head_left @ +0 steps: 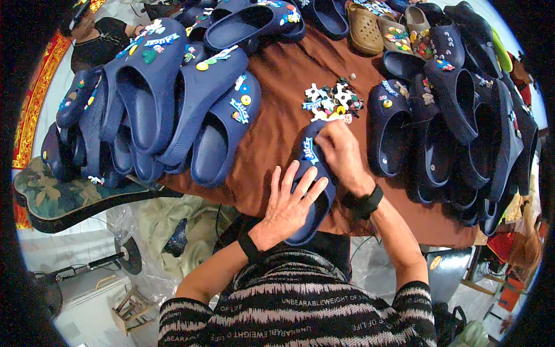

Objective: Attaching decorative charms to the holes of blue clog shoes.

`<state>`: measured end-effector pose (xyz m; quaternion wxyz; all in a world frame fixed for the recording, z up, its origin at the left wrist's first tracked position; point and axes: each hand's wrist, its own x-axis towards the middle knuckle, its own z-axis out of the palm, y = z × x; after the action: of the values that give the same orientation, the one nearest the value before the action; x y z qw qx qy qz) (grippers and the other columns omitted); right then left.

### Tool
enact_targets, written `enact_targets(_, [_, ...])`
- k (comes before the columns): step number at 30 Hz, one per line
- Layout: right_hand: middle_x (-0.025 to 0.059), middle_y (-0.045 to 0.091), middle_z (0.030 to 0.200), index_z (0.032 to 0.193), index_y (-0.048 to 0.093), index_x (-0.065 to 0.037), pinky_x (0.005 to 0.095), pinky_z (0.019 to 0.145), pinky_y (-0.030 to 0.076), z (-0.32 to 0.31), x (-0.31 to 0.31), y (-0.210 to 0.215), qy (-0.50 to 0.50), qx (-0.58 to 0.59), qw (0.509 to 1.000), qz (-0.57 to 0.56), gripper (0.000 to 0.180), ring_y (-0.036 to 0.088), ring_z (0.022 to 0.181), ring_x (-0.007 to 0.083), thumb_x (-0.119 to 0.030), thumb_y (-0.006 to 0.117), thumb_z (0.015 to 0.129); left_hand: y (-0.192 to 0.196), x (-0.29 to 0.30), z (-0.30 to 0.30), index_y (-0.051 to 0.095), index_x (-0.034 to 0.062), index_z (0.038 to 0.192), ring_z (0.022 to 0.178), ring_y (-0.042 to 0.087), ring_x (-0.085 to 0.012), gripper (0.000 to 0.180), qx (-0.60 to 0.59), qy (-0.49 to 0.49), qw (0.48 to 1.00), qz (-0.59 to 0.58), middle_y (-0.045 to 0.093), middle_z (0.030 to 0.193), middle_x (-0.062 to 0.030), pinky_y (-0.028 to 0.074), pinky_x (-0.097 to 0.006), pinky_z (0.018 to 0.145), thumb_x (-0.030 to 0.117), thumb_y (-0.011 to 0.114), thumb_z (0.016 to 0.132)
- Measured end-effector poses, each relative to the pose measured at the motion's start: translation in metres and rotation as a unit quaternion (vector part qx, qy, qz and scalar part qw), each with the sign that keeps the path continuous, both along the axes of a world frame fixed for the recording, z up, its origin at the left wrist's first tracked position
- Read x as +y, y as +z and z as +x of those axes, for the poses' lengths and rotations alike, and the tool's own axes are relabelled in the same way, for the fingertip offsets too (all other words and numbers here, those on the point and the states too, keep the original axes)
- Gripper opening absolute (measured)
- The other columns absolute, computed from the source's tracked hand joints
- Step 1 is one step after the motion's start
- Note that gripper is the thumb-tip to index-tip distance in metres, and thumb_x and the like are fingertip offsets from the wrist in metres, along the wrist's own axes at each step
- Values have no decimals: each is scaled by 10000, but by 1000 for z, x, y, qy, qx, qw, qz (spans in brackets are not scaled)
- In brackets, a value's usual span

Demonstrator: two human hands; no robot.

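Observation:
A dark blue clog lies at the front edge of the table, its toe pointing away from me. On its upper sits a blue-and-white lettered charm. My left hand rests across the clog's opening, fingers stretched and spread, thumb hidden. At the right side of the toe my right hand is closed, with its fingertips bent down against the upper; whatever they pinch is hidden. Just beyond the toe lies a loose pile of small shoe charms in white, black, yellow and blue.
Brown cloth covers the table. Stacked blue clogs with charms crowd the left, and more clogs are heaped at the right. A tan clog stands at the back. A camouflage-patterned seat sits at lower left.

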<state>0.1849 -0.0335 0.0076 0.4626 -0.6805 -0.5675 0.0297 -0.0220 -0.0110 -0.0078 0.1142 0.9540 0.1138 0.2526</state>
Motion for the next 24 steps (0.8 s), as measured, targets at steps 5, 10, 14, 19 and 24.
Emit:
enact_targets(5, [189,611,979,985,600,-42,493,768,495,43,30,22,-46,-49,997,-37,140,620,917,417,-88,684,883,-1,-3,-1,505,146,1436,1419,320,-457,665,16,6,1000,-11,382,1511,-141,272,-687,1137,25,679,806])
enact_targets(10, [178,676,1047,1044,700,-53,473,842,530,44,35,15,55,-90,988,-113,182,642,983,404,-141,672,886,0,-2,1,509,165,1439,1416,324,-454,668,5,10,1000,-9,384,1513,-127,273,-688,1135,40,688,807])
enact_targets(14, [134,686,1026,1031,709,-61,458,841,532,14,17,13,198,-130,961,-146,191,644,949,370,-205,661,916,-1,-3,-1,525,169,1425,1412,328,-449,653,8,7,1000,-18,387,1508,-124,273,-689,1138,50,686,804])
enact_targets(19, [145,615,883,939,588,-38,472,768,514,7,13,26,165,-148,964,-150,198,630,881,368,-194,699,886,-4,-3,-1,548,166,1405,1418,313,-438,624,20,13,1000,-7,400,1493,-113,262,-686,1146,63,681,804])
enact_targets(24, [146,581,866,901,549,-43,470,728,501,-6,6,17,136,-164,968,-131,220,615,847,367,-158,730,852,-1,-4,-1,554,160,1406,1416,312,-433,631,18,14,1000,-11,406,1486,-105,257,-677,1152,61,681,796])
